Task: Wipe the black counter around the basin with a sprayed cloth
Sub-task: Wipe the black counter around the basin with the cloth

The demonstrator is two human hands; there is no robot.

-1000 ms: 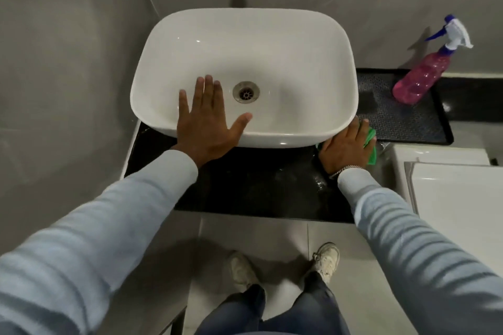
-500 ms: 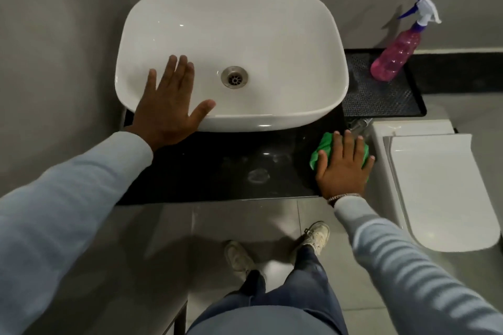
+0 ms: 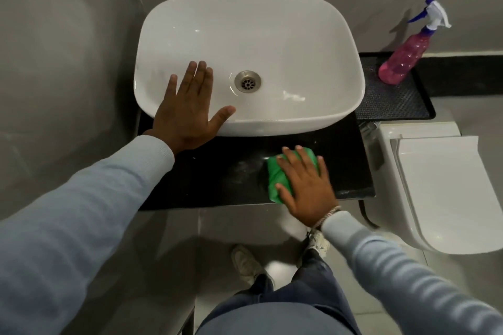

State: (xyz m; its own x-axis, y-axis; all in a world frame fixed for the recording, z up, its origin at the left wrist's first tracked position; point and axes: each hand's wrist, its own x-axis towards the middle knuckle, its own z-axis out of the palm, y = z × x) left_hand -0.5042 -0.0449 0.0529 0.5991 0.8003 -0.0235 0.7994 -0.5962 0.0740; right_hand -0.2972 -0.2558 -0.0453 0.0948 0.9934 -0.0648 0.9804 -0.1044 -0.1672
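Since half a second ago, the green cloth [image 3: 275, 177] is being slid leftward along the black worktop [image 3: 217, 171], away from the toilet [image 3: 446, 185]. It is being pressed flat under the right hand [image 3: 304, 182], fingers spread, near the worktop's front edge, in front of the white basin [image 3: 299, 43]. Pale smears are being left just beside it. The left hand [image 3: 187, 114] is being rested open, grasping nothing, on the basin's front rim. A pink spray bottle [image 3: 402, 60] is being kept on a dark mat [image 3: 394, 103] at the right.

a glossy black stone counter [image 3: 217, 179] carries a white oval ceramic basin [image 3: 272, 43] and a crumpled green cloth [image 3: 275, 177].
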